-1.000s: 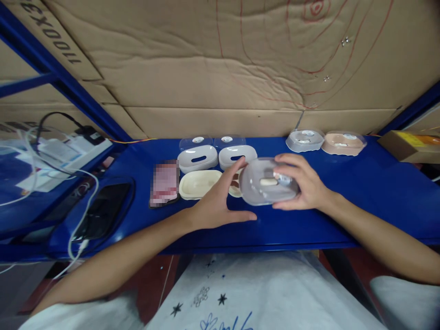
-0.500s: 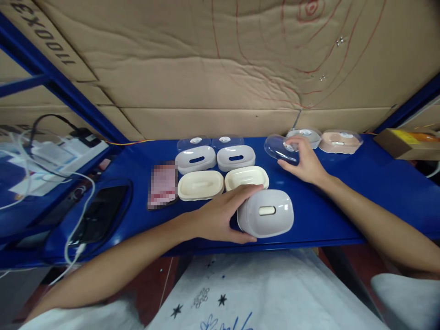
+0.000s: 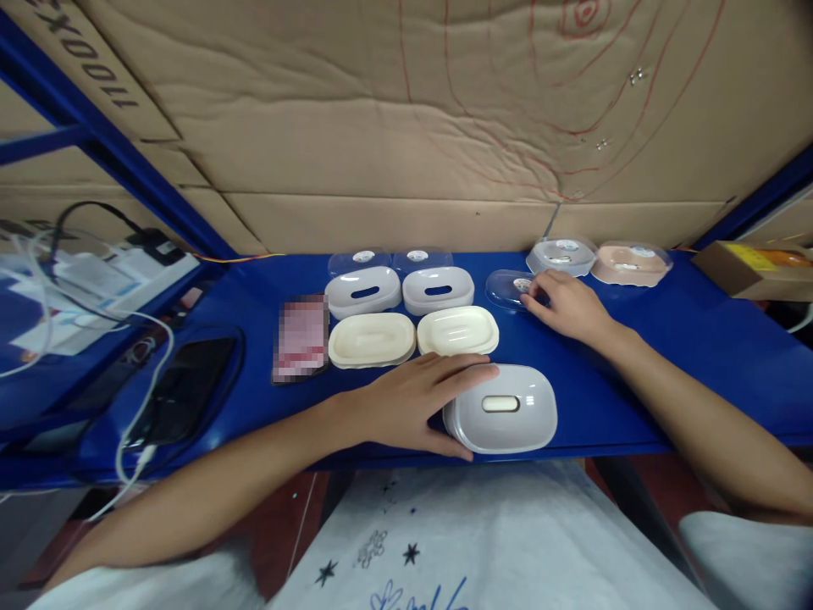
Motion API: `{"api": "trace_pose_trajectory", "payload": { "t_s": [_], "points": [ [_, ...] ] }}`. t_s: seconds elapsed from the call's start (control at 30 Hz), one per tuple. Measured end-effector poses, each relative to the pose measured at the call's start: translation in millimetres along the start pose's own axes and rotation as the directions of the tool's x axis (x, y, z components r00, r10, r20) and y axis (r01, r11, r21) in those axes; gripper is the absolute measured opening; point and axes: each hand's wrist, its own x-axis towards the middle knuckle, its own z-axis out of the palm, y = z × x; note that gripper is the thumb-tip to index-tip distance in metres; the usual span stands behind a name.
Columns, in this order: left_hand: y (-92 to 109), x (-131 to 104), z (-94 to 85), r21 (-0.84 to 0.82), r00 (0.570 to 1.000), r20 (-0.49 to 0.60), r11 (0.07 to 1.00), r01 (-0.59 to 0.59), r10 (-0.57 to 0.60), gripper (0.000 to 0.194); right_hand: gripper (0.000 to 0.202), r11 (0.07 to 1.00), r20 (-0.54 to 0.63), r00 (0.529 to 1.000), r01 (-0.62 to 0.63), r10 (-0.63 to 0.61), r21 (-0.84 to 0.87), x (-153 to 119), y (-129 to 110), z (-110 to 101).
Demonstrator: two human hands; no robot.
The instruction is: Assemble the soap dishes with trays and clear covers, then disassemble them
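"One grey box [image 3: 533, 432] sits by the front edge of the blue bench [image 3: 711, 339]. Who has it?"

"The left hand [image 3: 410, 402]. It holds the left end, thumb down the near side, forefinger laid over the far edge."

"And that pale bit on top?"

"A cream strip [image 3: 500, 404], showing through the oval slot."

"What about the right hand [image 3: 568, 307]?"

"Farther back, well apart from the other. Its fingers are bent over the right end of a clear lid [image 3: 500, 292], close to the round sticker [image 3: 522, 285]. The lid lies flat on the bench. From here I can't tell whether the fingers pinch it or just touch it."

"What's in the middle?"

"Two slotted grey shells [image 3: 362, 308], side by side, with two cream trays [image 3: 372, 341] in front of them. The right one of those trays is just beyond the left hand. Two transparent covers [image 3: 343, 262] lie behind the shells."

"And off to the right?"

"A grey covered box [image 3: 559, 263] beside a peach covered box [image 3: 628, 269], both near the cardboard wall [image 3: 318, 152], then a carton [image 3: 727, 264]."

"The left side?"

"Something pink [image 3: 301, 339], too blurred to name, just beside the trays, and past it a black phone [image 3: 196, 385]."
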Motion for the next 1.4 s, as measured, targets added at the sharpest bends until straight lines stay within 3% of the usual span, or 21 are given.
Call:
{"api": "trace_pose_trajectory", "payload": {
  "t_s": [0.2, 0.33, 0.47, 0.7, 0.83, 0.93, 1.0, 1.1, 1.23, 1.4],
  "points": [
    [-1, 0, 1.0, 0.033, 1.0, 0.02, 0.999, 0.012, -0.013, 0.111, 0.04, 0.996, -0.01, 0.997, 0.078, -0.078, 0.033, -2, 1, 10],
    [0, 0, 0.9, 0.04, 0.999, 0.026, 0.999, 0.029, -0.03, 0.111, 0.036, 0.999, -0.054, 0.999, 0.002, 0.001, 0.054, 0, -3, 8],
    [-1, -1, 1.1, 0.061, 1.0, 0.018, 0.998, 0.011, -0.012, 0.11, 0.041, 0.997, -0.013, 0.999, -0.038, 0.039, 0.065, 0, -6, 8],
    [0, 0, 1.6, 0.007, 0.999, 0.026, 0.999, 0.042, -0.042, 0.112, 0.043, 0.985, 0.04, 0.995, 0.08, -0.087, 0.151, -2, -10, 15],
    [0, 0, 1.9, -0.11, 0.99, -0.017, 0.985, 0.135, -0.138, 0.12, 0.039, 0.959, -0.006, 0.989, 0.146, -0.149, 0.245, -3, -22, 3],
    [-2, 0, 0.2, -0.179, 0.969, -0.094, 0.961, 0.209, -0.228, 0.121, 0.039, 0.873, -0.026, 0.97, 0.229, -0.242, 0.431, -9, -41, -10],
    [-3, 1, -1.5, -0.225, 0.947, -0.158, 0.944, 0.241, -0.28, 0.118, 0.047, 0.78, -0.007, 0.937, 0.296, -0.35, 0.552, -17, -56, -18],
    [-2, 1, -2.9, -0.287, 0.912, -0.259, 0.927, 0.241, -0.317, 0.114, 0.076, 0.688, 0.002, 0.867, 0.395, -0.499, 0.609, -28, -75, -22],
    [1, 3, -2.0, -0.28, 0.896, -0.313, 0.932, 0.23, -0.315, 0.111, 0.107, 0.743, -0.005, 0.863, 0.437, -0.505, 0.507, -38, -87, -20],
    [-1, 3, -1.2, -0.265, 0.916, -0.302, 0.947, 0.184, -0.263, 0.113, 0.104, 0.763, 0.015, 0.844, 0.477, -0.536, 0.436, -42, -91, -17]
  ]
}}
